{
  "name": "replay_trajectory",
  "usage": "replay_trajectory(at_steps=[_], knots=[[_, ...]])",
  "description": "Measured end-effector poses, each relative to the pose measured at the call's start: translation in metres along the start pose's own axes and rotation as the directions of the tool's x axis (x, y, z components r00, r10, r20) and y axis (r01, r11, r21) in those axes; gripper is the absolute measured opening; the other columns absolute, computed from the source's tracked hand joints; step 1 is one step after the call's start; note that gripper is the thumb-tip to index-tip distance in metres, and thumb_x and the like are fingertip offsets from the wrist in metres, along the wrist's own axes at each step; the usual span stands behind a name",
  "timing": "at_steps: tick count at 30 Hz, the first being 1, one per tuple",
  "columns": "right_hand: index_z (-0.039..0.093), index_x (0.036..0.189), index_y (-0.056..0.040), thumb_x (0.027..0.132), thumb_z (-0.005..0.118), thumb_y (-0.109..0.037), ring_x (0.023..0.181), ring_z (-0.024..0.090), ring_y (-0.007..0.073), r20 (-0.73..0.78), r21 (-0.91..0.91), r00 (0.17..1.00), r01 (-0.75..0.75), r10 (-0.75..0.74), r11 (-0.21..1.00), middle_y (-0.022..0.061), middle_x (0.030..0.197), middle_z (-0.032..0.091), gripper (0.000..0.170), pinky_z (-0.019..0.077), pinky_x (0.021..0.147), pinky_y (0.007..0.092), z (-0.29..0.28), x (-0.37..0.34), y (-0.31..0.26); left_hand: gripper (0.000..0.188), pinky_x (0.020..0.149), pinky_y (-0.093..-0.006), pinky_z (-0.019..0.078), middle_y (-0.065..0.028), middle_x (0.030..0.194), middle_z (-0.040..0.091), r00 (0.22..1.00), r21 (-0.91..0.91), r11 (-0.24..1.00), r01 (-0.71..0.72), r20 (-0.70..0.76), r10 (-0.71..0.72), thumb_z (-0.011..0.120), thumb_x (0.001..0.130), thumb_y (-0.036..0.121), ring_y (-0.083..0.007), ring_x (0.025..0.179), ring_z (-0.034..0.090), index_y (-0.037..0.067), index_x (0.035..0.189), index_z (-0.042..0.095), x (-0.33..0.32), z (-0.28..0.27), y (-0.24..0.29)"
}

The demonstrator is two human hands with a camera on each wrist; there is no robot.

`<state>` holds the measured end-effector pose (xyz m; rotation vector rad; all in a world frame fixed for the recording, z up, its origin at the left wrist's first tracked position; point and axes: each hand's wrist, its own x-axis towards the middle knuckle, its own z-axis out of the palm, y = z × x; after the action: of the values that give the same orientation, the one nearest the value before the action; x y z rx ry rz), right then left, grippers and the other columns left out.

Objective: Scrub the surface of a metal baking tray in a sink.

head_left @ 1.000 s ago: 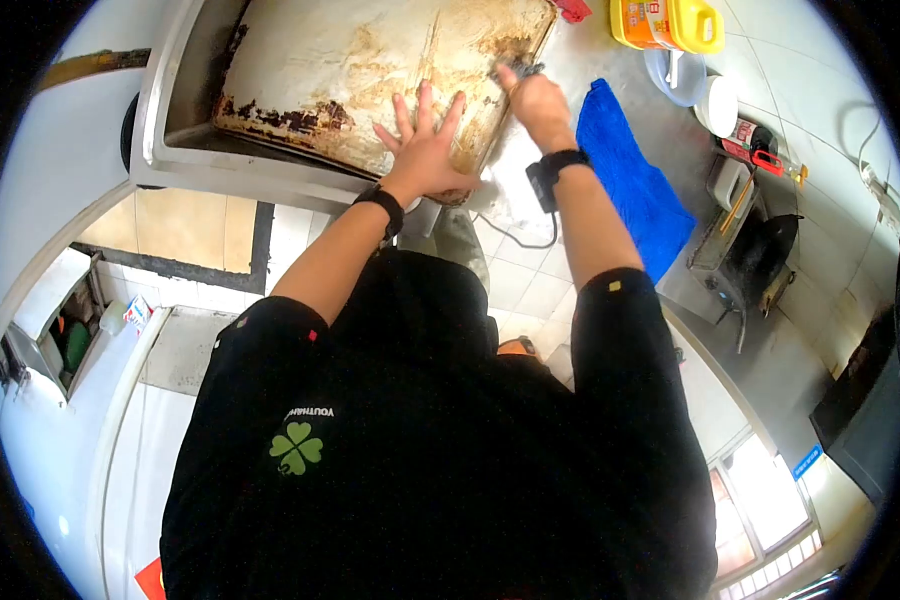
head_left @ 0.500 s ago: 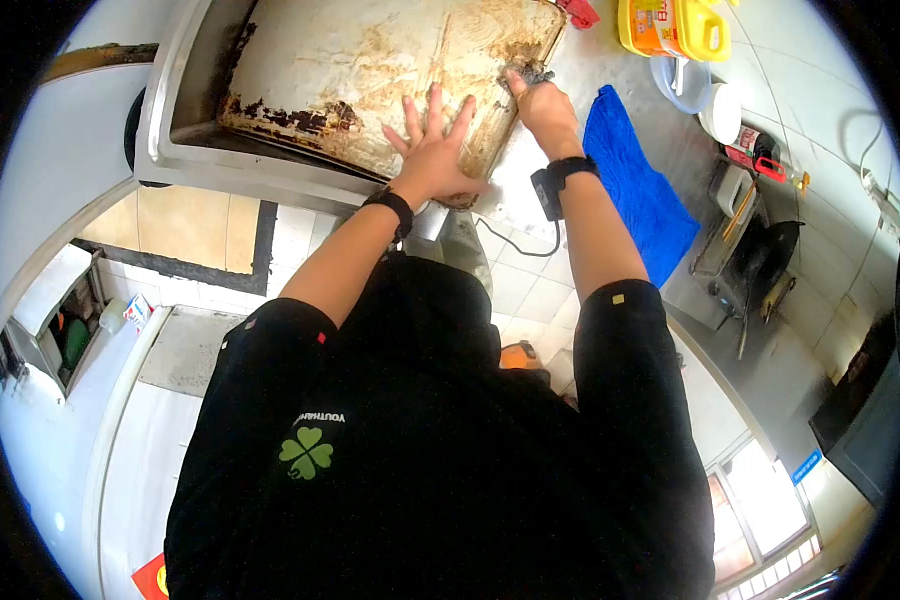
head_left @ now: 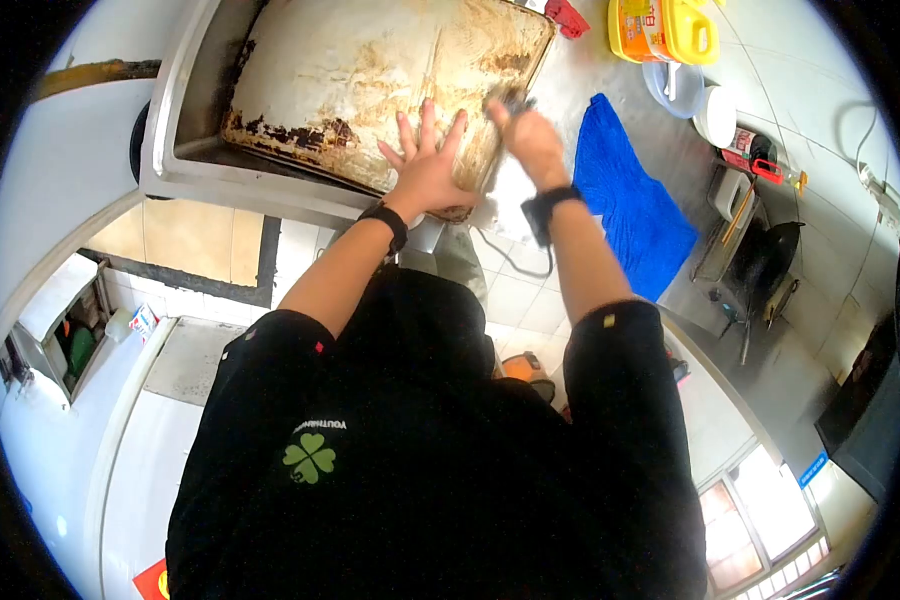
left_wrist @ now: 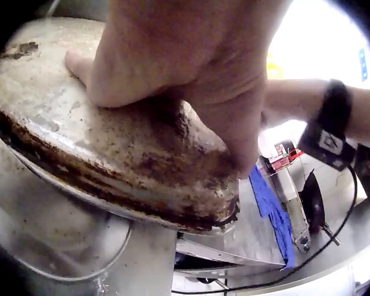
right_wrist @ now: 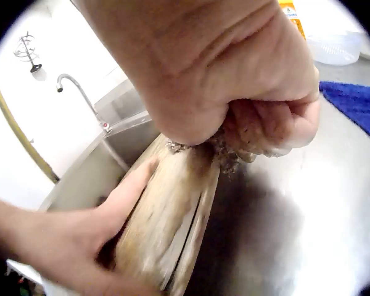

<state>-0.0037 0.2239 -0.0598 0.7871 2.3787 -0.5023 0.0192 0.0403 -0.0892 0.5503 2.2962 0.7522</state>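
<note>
I stand at a long brushed stainless-steel counter (head_left: pixel 585 75) in a room with white-tiled walls (head_left: pixel 815 170), a deep rectangular steel sink (head_left: pixel 260 183) let in at eleven o'clock. The large off-white metal tray, stained brown (head_left: pixel 340 70), lies over that sink at twelve o'clock, its near right corner reaching past the rim. My left hand (head_left: pixel 425 175) rests on it, fingers spread and straight, while my right hand (head_left: pixel 532 140) is curled tight round a grey wire scouring pad (right_wrist: pixel 228 163) at the tray's right edge. A crumpled bright-blue cloth (head_left: pixel 630 215) lies at two o'clock, and a yellow plastic jug with an orange label (head_left: pixel 665 30) stands at one. Only the right wrist view shows a curved chrome tap (right_wrist: pixel 85 98) and a wire whisk-like tool (right_wrist: pixel 28 54) on the wall; the left wrist view alone shows the tray's browned side close up, above the sink's edge.
</note>
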Motion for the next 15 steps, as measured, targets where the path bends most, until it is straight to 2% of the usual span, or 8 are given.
replay_trajectory(at_steps=[1, 2, 4, 8, 11, 14, 15], knots=[[0.070, 0.100, 0.0017, 0.083, 0.046, -0.073, 0.100, 0.064, 0.0388, 0.007, -0.029, 0.996, -0.089, 0.089, 0.996, 0.0259, 0.103, 0.067, 0.080, 0.0504, 0.086, 0.0435, 0.011, -0.010, -0.002, 0.131, 0.095, -0.0795, -0.0066, -0.0225, 0.157, -0.017, 1.000, 0.001, 1.000, -0.004, 0.002, 0.004, 0.084, 0.048, 0.053, -0.0564, 0.137, -0.020, 0.028, 0.154, 0.011, 0.004, -0.002, 0.000], [0.070, 0.100, 0.0012, 0.082, 0.048, -0.074, 0.101, 0.064, 0.0390, 0.032, -0.025, 0.997, -0.070, 0.071, 0.997, 0.0255, 0.103, 0.067, 0.080, 0.0506, 0.086, 0.0435, 0.018, -0.022, 0.002, 0.131, 0.095, -0.0795, -0.0066, -0.0225, 0.157, -0.017, 1.000, -0.004, 1.000, -0.010, 0.011, 0.010, 0.084, 0.048, 0.053, -0.0564, 0.137, -0.020, 0.028, 0.154, 0.011, 0.005, -0.002, 0.000], [0.070, 0.100, 0.0005, 0.083, 0.048, -0.073, 0.102, 0.064, 0.0387, 0.051, -0.038, 0.988, -0.145, 0.147, 0.989, 0.0252, 0.104, 0.067, 0.078, 0.0508, 0.085, 0.0433, 0.020, -0.026, -0.002, 0.134, 0.095, -0.0787, -0.0050, -0.0239, 0.156, -0.017, 0.999, 0.003, 1.000, 0.010, 0.031, -0.010, 0.085, 0.048, 0.054, -0.0563, 0.137, -0.020, 0.028, 0.154, 0.007, 0.005, -0.003, 0.000], [0.071, 0.099, -0.0004, 0.083, 0.049, -0.071, 0.102, 0.064, 0.0373, -0.043, -0.044, 0.996, -0.082, 0.080, 0.996, 0.0246, 0.104, 0.067, 0.075, 0.0509, 0.085, 0.0426, -0.004, 0.000, -0.006, 0.134, 0.096, -0.0783, -0.0060, -0.0238, 0.156, -0.018, 0.999, 0.026, 0.999, 0.030, 0.045, -0.031, 0.086, 0.049, 0.054, -0.0560, 0.137, -0.020, 0.028, 0.154, 0.007, 0.006, -0.003, 0.002], [0.071, 0.098, -0.0001, 0.087, 0.046, -0.068, 0.102, 0.064, 0.0376, -0.042, -0.051, 0.997, -0.070, 0.067, 0.996, 0.0250, 0.104, 0.067, 0.073, 0.0504, 0.086, 0.0431, -0.020, 0.013, -0.014, 0.133, 0.095, -0.0797, -0.0063, -0.0216, 0.157, -0.018, 0.999, 0.011, 1.000, 0.023, 0.027, -0.023, 0.085, 0.049, 0.052, -0.0563, 0.136, -0.020, 0.031, 0.154, 0.007, 0.005, -0.004, 0.002], [0.071, 0.099, 0.0001, 0.086, 0.046, -0.069, 0.103, 0.064, 0.0373, -0.003, -0.048, 0.999, -0.041, 0.041, 0.998, 0.0246, 0.104, 0.067, 0.075, 0.0502, 0.087, 0.0419, 0.003, -0.004, -0.002, 0.133, 0.095, -0.0796, -0.0066, -0.0215, 0.156, -0.019, 1.000, 0.006, 1.000, 0.002, 0.000, -0.002, 0.085, 0.049, 0.053, -0.0559, 0.136, -0.021, 0.031, 0.154, 0.007, 0.006, 0.002, -0.003], [0.070, 0.101, -0.0002, 0.086, 0.045, -0.071, 0.103, 0.064, 0.0373, 0.038, -0.068, 0.995, -0.095, 0.098, 0.993, 0.0247, 0.105, 0.067, 0.077, 0.0507, 0.086, 0.0416, 0.009, -0.015, -0.005, 0.133, 0.095, -0.0796, -0.0066, -0.0215, 0.156, -0.019, 1.000, 0.009, 1.000, -0.005, -0.001, 0.005, 0.085, 0.049, 0.053, -0.0559, 0.136, -0.021, 0.031, 0.154, 0.007, 0.008, 0.000, -0.003]])
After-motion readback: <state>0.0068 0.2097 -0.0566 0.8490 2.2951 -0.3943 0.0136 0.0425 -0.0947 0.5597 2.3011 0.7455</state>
